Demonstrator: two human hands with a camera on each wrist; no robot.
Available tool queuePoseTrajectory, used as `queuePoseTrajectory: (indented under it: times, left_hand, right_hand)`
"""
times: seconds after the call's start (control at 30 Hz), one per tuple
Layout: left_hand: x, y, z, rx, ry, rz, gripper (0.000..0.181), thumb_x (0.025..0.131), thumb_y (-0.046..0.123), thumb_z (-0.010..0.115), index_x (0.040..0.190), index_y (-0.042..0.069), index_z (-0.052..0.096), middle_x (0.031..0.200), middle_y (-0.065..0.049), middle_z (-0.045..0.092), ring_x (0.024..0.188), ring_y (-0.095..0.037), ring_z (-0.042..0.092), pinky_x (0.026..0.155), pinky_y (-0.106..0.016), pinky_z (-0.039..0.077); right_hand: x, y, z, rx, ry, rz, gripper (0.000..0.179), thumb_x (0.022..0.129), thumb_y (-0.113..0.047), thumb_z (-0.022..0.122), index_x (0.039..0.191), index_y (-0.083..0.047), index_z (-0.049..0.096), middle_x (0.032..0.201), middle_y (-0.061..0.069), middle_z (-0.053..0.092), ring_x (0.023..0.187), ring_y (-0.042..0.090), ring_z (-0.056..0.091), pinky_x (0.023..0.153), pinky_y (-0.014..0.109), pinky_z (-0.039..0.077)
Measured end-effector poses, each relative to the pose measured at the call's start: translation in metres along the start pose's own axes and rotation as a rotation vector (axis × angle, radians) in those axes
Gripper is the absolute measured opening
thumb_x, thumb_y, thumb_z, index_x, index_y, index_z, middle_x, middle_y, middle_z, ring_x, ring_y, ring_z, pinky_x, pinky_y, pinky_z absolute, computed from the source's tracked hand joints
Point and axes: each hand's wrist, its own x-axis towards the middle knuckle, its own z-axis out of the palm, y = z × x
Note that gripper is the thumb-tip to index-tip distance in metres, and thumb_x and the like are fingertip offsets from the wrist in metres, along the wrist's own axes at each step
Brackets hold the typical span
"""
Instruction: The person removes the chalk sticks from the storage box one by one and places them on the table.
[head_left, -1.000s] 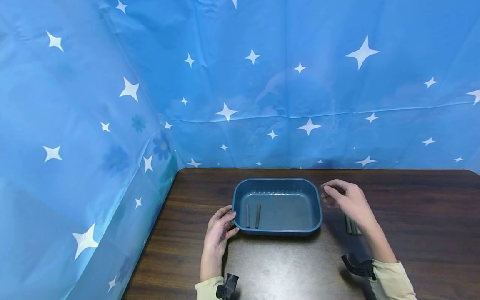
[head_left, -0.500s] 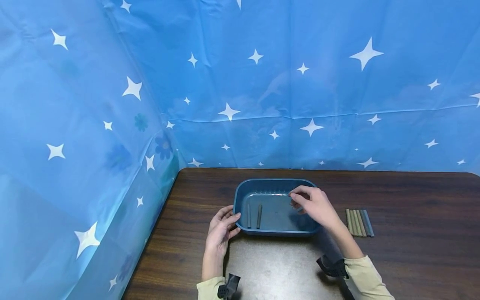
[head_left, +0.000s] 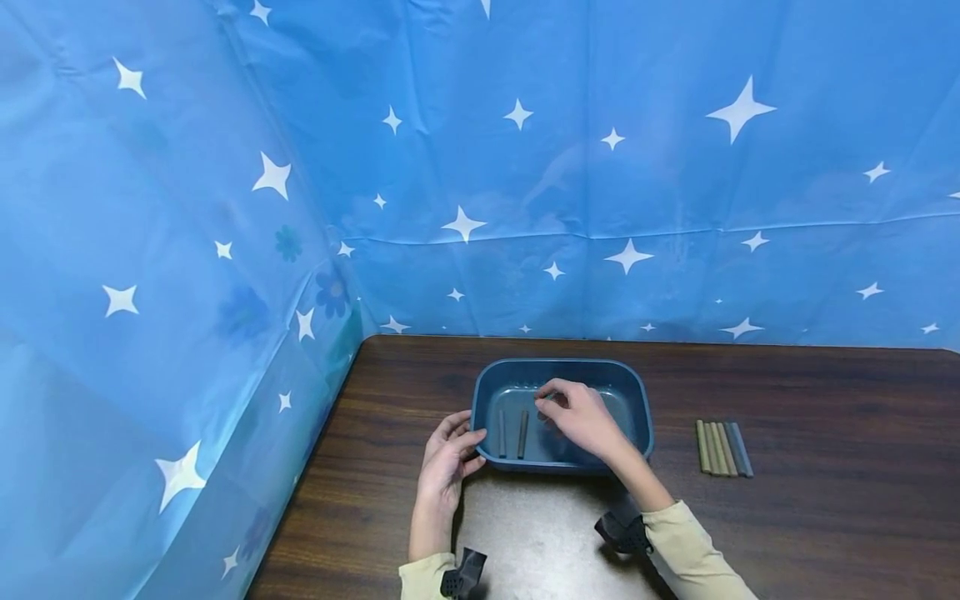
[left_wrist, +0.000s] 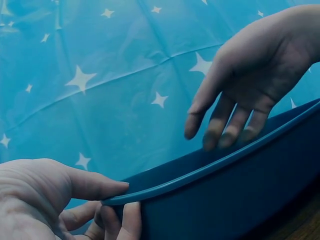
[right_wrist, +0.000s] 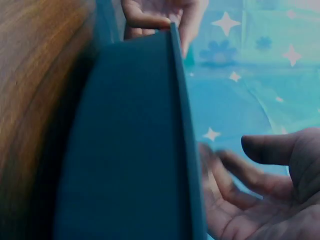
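Observation:
A blue plastic tray [head_left: 562,467] with rounded corners sits on the table. Its left front corner is in my left hand [head_left: 442,462], thumb on the rim and fingers under it, also seen in the left wrist view. Over the tray, my right hand [head_left: 577,417] has thumb and fingertips brought close together. In the right wrist view its thumb and blurred fingers lie beyond the tray wall [right_wrist: 125,140]. Whether something thin is between them cannot be made out. Inside the tray, a blue-grey stick [head_left: 502,433] and a dark brownish stick [head_left: 522,434] lie parallel at the left.
Several short sticks, olive and blue-grey, form a neat side-by-side row [head_left: 723,448] on the brown wooden table [head_left: 840,433], right of the tray. A blue star-patterned sheet [head_left: 660,183] hangs behind and to the left of the table. Black devices [head_left: 622,532] are strapped to both wrists.
My right hand has moved left, from beside the tray's right edge to over its middle, and the row of sticks has come into full view. My left hand stays at the corner.

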Motion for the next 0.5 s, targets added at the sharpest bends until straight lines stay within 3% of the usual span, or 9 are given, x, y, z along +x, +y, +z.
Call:
queuePoseTrajectory:
  times: [0.27,0.5]
  left_hand:
    - [-0.001,-0.001,0.001,0.014,0.004,0.007,0.033,0.090,-0.004,0.068,0.120,0.002,0.058,0.098,-0.004,0.062,0.071,-0.010,0.060,0.056,-0.021,0.053]
    - [0.000,-0.001,0.000,0.012,-0.004,0.002,0.033,0.091,-0.004,0.067,0.122,0.001,0.056,0.095,-0.001,0.063,0.069,-0.008,0.059,0.055,-0.020,0.053]
  right_hand:
    - [0.011,0.004,0.023,-0.007,0.028,0.094,0.040,0.101,-0.009,0.066,0.137,0.006,0.056,0.103,0.017,0.071,0.068,0.029,0.070,0.063,0.040,0.059]
    - [0.020,0.003,0.037,-0.087,-0.012,0.118,0.043,0.100,-0.010,0.067,0.137,0.007,0.055,0.101,0.016,0.071,0.074,0.025,0.068,0.066,0.040,0.057]
